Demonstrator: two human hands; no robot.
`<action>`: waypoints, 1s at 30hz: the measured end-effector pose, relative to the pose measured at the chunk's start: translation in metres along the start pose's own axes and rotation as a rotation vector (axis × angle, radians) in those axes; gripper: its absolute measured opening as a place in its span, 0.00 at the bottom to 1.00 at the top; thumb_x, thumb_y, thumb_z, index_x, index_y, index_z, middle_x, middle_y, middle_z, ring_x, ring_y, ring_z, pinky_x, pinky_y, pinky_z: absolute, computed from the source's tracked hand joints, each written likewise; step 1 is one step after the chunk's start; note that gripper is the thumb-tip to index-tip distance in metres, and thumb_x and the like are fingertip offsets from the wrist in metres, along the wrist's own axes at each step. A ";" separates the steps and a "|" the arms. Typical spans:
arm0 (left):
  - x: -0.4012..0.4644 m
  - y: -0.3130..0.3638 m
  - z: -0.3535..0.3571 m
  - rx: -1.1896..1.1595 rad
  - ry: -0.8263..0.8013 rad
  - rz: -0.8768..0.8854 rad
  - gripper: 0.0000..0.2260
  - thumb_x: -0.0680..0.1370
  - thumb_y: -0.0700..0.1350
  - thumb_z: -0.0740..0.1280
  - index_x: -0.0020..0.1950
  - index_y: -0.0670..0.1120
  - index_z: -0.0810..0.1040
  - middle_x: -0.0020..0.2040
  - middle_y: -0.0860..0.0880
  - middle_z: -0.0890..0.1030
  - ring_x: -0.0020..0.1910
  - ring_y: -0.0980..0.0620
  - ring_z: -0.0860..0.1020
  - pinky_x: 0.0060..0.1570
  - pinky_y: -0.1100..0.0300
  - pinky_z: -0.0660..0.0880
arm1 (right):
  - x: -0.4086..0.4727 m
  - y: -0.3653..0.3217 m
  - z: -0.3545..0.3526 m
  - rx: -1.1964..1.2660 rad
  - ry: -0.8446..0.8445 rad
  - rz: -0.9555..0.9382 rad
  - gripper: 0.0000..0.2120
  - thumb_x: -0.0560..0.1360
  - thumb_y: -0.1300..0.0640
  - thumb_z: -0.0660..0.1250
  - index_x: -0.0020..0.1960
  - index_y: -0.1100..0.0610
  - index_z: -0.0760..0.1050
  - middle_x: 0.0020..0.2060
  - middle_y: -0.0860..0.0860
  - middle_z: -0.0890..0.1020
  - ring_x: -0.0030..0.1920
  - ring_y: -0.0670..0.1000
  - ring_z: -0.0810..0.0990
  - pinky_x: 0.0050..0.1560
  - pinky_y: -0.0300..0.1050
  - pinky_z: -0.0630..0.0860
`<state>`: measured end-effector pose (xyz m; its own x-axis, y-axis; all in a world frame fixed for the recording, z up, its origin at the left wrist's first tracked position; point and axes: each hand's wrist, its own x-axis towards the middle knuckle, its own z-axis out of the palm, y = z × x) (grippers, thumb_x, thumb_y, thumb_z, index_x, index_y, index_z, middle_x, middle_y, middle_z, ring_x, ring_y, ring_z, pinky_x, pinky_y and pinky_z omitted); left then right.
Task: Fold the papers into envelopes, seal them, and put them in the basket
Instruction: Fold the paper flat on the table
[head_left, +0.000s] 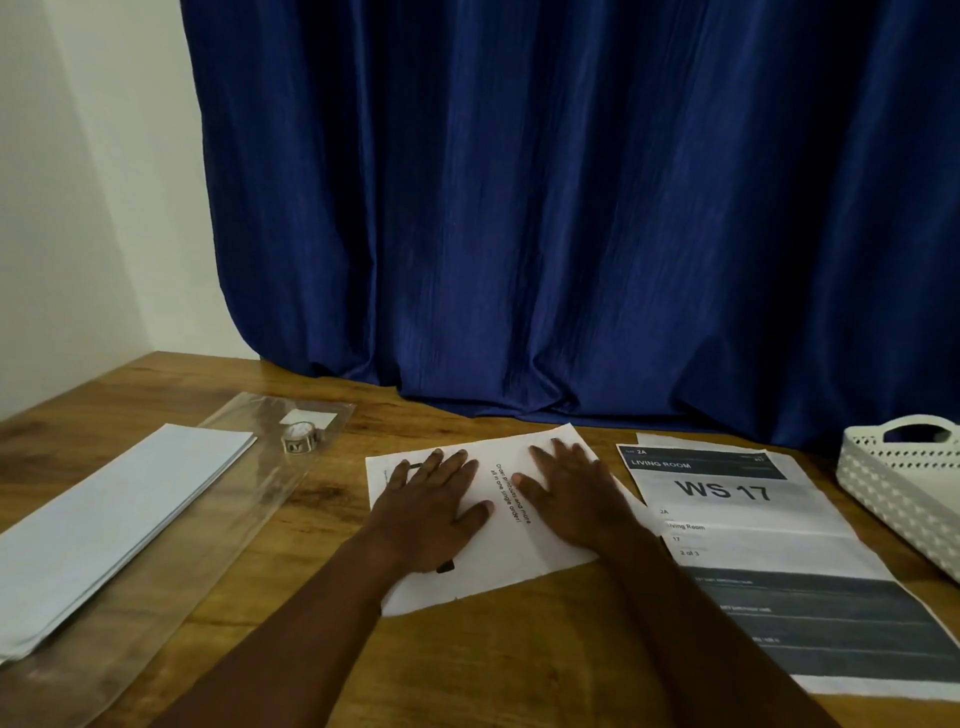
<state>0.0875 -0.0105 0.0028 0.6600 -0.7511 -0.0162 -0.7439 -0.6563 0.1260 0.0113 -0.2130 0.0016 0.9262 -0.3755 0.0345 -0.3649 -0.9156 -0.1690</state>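
A white sheet of paper with a line of printed text lies on the wooden table in front of me. My left hand lies flat on its left half, fingers spread and straight. My right hand presses flat on its right half, fingers straight. A stack of white papers rests at the left on a clear plastic sleeve. A small roll of tape stands on that sleeve. A white perforated basket sits at the far right.
A printed sheet reading "WS 17" lies right of the paper, partly under my right forearm. A dark blue curtain hangs behind the table. A white wall stands at the left.
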 end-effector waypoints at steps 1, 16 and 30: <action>0.000 0.000 0.000 -0.004 -0.001 0.000 0.32 0.84 0.65 0.47 0.85 0.54 0.45 0.85 0.53 0.45 0.83 0.51 0.42 0.81 0.44 0.40 | 0.000 0.005 -0.002 0.001 0.015 0.061 0.38 0.78 0.28 0.48 0.81 0.47 0.53 0.81 0.54 0.53 0.81 0.59 0.51 0.79 0.62 0.52; 0.002 0.001 0.000 0.023 -0.016 0.008 0.30 0.84 0.65 0.46 0.84 0.58 0.46 0.85 0.52 0.45 0.84 0.48 0.42 0.81 0.40 0.42 | -0.008 0.027 -0.036 0.405 0.049 0.492 0.38 0.61 0.30 0.75 0.60 0.51 0.68 0.52 0.48 0.82 0.53 0.54 0.82 0.57 0.58 0.79; 0.000 0.001 -0.002 -0.081 0.014 0.015 0.28 0.85 0.63 0.50 0.83 0.59 0.52 0.85 0.52 0.48 0.84 0.49 0.44 0.81 0.40 0.42 | -0.052 0.038 -0.093 1.583 -0.240 0.242 0.18 0.77 0.55 0.70 0.65 0.59 0.77 0.57 0.62 0.84 0.58 0.60 0.84 0.55 0.63 0.81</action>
<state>0.0866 -0.0112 0.0053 0.6509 -0.7592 -0.0003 -0.7428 -0.6370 0.2062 -0.0595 -0.2413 0.0850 0.9126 -0.3126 -0.2634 -0.1789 0.2739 -0.9450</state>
